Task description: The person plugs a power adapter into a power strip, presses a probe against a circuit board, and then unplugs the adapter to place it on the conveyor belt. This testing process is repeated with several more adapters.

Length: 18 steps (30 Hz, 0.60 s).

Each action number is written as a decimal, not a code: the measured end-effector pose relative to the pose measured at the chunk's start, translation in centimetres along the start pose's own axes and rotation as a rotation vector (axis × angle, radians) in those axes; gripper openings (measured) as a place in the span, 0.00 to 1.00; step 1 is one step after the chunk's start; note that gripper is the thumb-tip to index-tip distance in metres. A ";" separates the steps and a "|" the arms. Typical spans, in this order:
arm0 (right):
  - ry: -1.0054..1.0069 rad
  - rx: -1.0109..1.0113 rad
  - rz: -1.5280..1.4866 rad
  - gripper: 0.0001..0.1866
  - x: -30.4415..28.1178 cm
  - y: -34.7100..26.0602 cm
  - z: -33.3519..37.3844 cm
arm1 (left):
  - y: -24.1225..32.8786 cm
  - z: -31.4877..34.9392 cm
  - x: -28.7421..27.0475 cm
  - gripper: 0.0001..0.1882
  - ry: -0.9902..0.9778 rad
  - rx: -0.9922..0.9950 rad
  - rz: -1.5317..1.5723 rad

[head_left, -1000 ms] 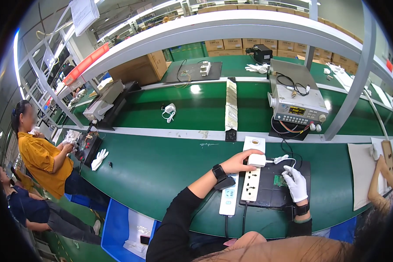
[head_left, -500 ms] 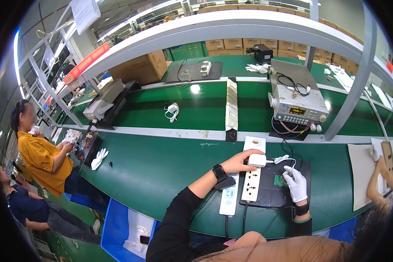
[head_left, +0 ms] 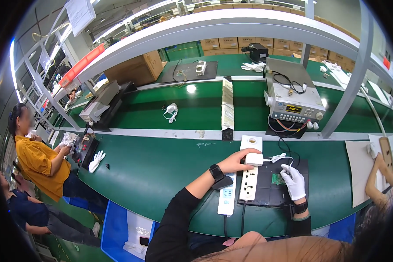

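A white plug-in charger [head_left: 254,160] sits on a long white power strip [head_left: 248,187] in front of me. My bare left hand [head_left: 237,162] is closed around the charger's side, thumb near me and fingers over the far side. From the charger a white cable [head_left: 278,157] loops to the right, down to my right hand [head_left: 295,184]. That hand wears a white glove and pinches the cable near its end; the tip itself is hidden by the fingers. Just left of the glove, a small green circuit board [head_left: 277,179] lies on a black mat [head_left: 266,197].
A second power strip [head_left: 226,198] stands left of the first. Behind is a test instrument [head_left: 294,111] with a lit display. Another white charger [head_left: 171,111] lies on the green belt. A white glove [head_left: 97,161] rests at left; co-workers stand left and a co-worker's arms reach in at right.
The whole view has shifted slightly to the left. Both hands keep the same pose on the charger and its cable.
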State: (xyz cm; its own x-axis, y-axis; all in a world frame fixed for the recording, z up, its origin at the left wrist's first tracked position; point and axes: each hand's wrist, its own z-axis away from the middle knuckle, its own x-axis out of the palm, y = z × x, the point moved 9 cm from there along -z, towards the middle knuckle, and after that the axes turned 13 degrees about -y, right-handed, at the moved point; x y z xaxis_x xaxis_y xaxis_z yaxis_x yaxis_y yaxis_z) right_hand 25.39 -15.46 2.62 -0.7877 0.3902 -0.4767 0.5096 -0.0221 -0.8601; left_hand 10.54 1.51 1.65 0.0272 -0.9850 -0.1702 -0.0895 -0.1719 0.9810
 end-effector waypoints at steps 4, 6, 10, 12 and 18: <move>-0.005 -0.008 0.007 0.16 -0.1 0.3 0.0 | -0.2 -0.1 0.0 0.32 0.006 -0.012 -0.014; -0.010 -0.012 -0.011 0.16 -0.1 0.6 0.1 | -0.2 -0.1 0.0 0.31 0.013 -0.017 -0.001; 0.059 -0.067 -0.557 0.16 -0.4 1.3 0.7 | 0.0 0.1 0.1 0.31 0.002 -0.020 0.010; 0.030 -0.050 -0.524 0.16 0.0 1.4 0.5 | 0.0 0.3 0.1 0.31 0.006 -0.028 0.015; -0.039 -0.058 -0.396 0.16 0.6 0.8 0.5 | -1.1 0.2 -0.4 0.32 0.016 -0.067 0.113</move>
State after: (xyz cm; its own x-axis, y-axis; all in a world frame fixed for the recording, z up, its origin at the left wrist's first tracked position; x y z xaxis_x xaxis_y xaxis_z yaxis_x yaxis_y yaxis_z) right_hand 25.19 -15.71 1.56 -0.9392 0.3224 -0.1181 0.1819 0.1754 -0.9675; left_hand 10.44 2.11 0.65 0.0371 -0.9977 -0.0572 -0.0263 -0.0582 0.9980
